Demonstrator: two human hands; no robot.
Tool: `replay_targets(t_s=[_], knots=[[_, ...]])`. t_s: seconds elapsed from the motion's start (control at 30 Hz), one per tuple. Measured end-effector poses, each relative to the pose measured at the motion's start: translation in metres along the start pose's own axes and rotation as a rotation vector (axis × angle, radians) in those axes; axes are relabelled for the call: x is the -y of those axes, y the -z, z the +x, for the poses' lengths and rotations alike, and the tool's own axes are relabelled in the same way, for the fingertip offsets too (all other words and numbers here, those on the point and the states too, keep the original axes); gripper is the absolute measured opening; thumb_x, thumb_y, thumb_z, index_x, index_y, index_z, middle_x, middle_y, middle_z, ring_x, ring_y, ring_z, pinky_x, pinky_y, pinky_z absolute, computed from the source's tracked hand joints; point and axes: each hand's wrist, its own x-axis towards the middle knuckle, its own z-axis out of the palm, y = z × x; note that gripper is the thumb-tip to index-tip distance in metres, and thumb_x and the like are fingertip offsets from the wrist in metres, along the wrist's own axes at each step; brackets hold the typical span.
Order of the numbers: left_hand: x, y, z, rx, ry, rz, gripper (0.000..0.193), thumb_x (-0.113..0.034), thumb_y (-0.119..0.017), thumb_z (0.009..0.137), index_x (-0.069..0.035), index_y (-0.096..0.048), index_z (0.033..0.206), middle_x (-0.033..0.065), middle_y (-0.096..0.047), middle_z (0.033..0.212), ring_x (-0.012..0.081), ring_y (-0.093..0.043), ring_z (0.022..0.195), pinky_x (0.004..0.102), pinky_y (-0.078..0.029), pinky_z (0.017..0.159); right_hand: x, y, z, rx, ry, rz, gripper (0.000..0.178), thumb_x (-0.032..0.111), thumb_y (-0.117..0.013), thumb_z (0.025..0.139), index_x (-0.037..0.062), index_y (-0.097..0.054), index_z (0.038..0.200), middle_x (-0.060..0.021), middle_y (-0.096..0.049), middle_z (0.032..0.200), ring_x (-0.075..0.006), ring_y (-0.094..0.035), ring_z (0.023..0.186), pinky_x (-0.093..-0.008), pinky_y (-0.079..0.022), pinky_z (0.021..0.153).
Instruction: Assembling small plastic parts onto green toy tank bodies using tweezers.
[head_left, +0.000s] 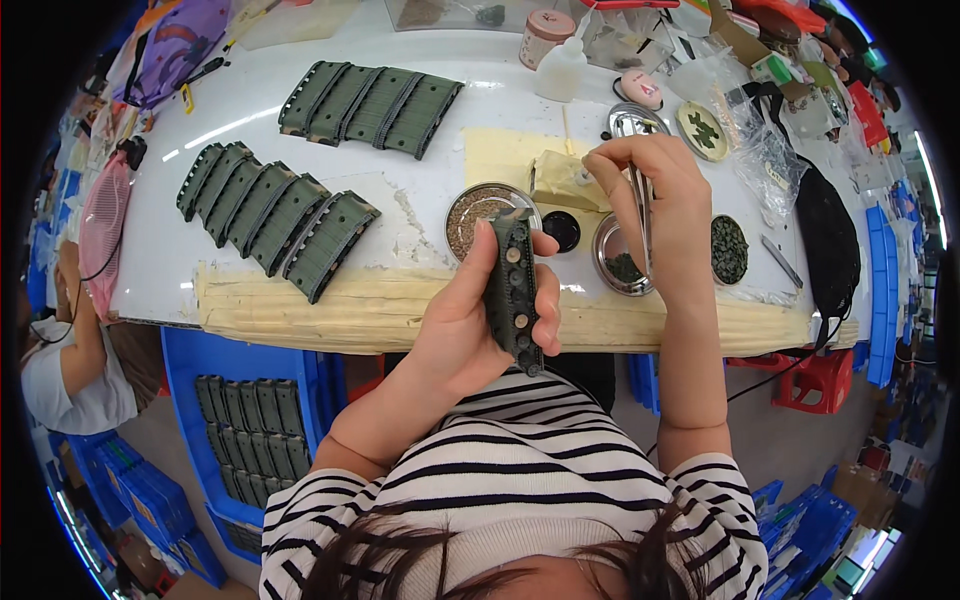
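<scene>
My left hand (455,325) grips a narrow dark green model piece (515,290) upright, its row of round wheel-like parts facing up; two of them show a tan face. Metal tweezers (643,225) are tucked in my right hand (678,195), tips pointing down. Thumb and forefinger of that hand meet by a small whitish tip at a yellow wrapped block (565,182); whether they pinch it I cannot tell. Below the tweezers stands a round metal dish (603,262) with small dark green parts. Tan bits fill another metal dish (462,205) behind my left hand.
Rows of green model pieces (370,105) and more rows (275,215) lie at left on the white table. Around my right hand are a black round lid (562,231), a dish of green parts (730,250), and a white bottle (562,72). A blue crate (185,400) stands below left.
</scene>
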Motion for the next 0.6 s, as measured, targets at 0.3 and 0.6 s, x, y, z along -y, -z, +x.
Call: replay_targets(t_s=[0.3, 0.6], knots=[[0.003, 0.0, 0.0, 0.056, 0.079, -0.191, 0.054, -0.05, -0.026, 0.1, -0.005, -0.045, 0.125, 0.0083, -0.057, 0.077, 0.0186, -0.06, 0.064, 0.0334, -0.053, 0.061, 0.041, 0.024, -0.013, -0.179, 0.018, 0.442, 0.008, -0.001, -0.066, 0.081, 0.0, -0.064, 0.089, -0.0047, -0.058, 0.078, -0.0145, -0.049, 0.068, -0.027, -0.044, 0.067], [0.005, -0.008, -0.003, -0.033, 0.094, -0.078, 0.054, -0.051, -0.024, 0.1, -0.008, -0.047, 0.125, 0.0056, -0.051, 0.072, 0.0158, -0.051, 0.055, 0.0314, -0.048, 0.055, 0.055, 0.004, -0.019, -0.085, -0.333, 0.874, 0.008, 0.008, -0.055, 0.093, -0.0001, -0.053, 0.091, -0.0037, -0.057, 0.08, -0.0078, -0.06, 0.065, -0.0204, -0.051, 0.06]])
